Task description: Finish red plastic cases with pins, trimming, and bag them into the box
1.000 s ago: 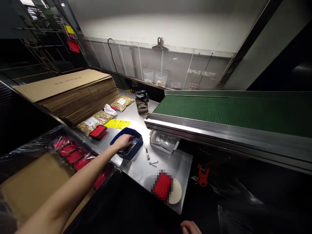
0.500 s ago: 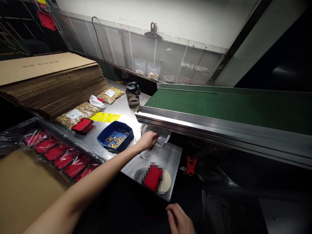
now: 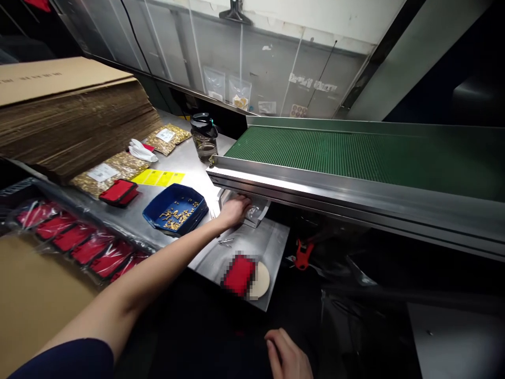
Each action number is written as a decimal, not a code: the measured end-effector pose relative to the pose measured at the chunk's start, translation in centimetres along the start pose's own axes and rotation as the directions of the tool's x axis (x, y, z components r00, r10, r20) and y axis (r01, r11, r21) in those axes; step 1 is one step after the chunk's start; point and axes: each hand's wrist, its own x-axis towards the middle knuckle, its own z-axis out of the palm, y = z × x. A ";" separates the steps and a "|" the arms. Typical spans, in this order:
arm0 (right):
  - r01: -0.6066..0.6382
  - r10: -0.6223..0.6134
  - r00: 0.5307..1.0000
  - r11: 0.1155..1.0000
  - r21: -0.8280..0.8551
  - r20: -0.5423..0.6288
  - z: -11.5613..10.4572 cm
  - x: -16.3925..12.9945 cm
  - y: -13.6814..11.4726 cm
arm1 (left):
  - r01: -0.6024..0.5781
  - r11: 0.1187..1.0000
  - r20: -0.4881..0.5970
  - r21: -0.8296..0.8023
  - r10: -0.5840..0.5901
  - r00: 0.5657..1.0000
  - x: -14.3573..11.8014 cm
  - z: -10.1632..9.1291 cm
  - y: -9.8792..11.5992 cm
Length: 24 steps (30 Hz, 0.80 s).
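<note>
**Left hand at the clear tray under the conveyor**

My left hand (image 3: 233,209) is stretched out to the middle of the frame, where a clear plastic tray (image 3: 258,213) sits on the steel table (image 3: 272,247), tucked beneath the edge of the green conveyor (image 3: 355,158). My fingers (image 3: 242,202) are curled loosely over the tray's near rim and touch it; whether they actually pinch anything I cannot tell. Just left of that hand stands the blue tray (image 3: 175,210) with small gold parts scattered in it. A pair of tweezers (image 3: 225,241) lies on the table just below my wrist. My right hand (image 3: 288,358) rests low at the bottom centre of the frame, fingers loosely spread, gripping nothing. Red cases (image 3: 74,237) lie in a row at the left.
</note>
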 end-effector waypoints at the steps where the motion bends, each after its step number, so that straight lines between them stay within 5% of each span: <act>1: -0.002 0.003 1.000 1.000 0.031 -0.009 -0.3 0.4 -0.3 | -0.013 1.000 -0.017 -0.028 0.012 1.000 -1.0 -0.5 0.2; 8: -0.023 0.068 0.990 0.945 0.328 -0.125 -3.7 9.9 -8.0 | 0.031 0.940 -0.191 -0.339 -0.101 0.976 -9.2 -3.3 3.9; 11: 0.058 -0.037 0.997 0.930 0.363 -0.065 -4.4 15.6 -11.9 | 0.085 0.861 -0.149 -0.501 -0.182 0.972 -12.0 -3.2 6.1; 14: 0.019 -0.077 0.991 0.897 0.441 0.113 -4.4 18.9 -13.9 | 0.159 0.757 -0.071 -0.634 -0.261 0.963 -14.1 -3.0 7.9; 17: -0.035 -0.060 0.979 0.890 0.454 0.194 -4.1 18.2 -13.7 | 0.233 0.647 0.011 -0.726 -0.328 0.945 -16.7 -3.1 9.6; 20: -0.096 -0.046 0.962 0.865 0.492 0.269 -3.9 14.2 -12.3 | 0.301 0.537 0.146 -0.788 -0.312 0.939 -20.7 -2.8 11.6; 24: -0.280 -0.002 0.902 0.759 0.588 0.432 -3.2 7.2 -10.3 | 0.487 0.235 0.420 -0.841 -0.282 0.862 -27.0 -1.1 13.5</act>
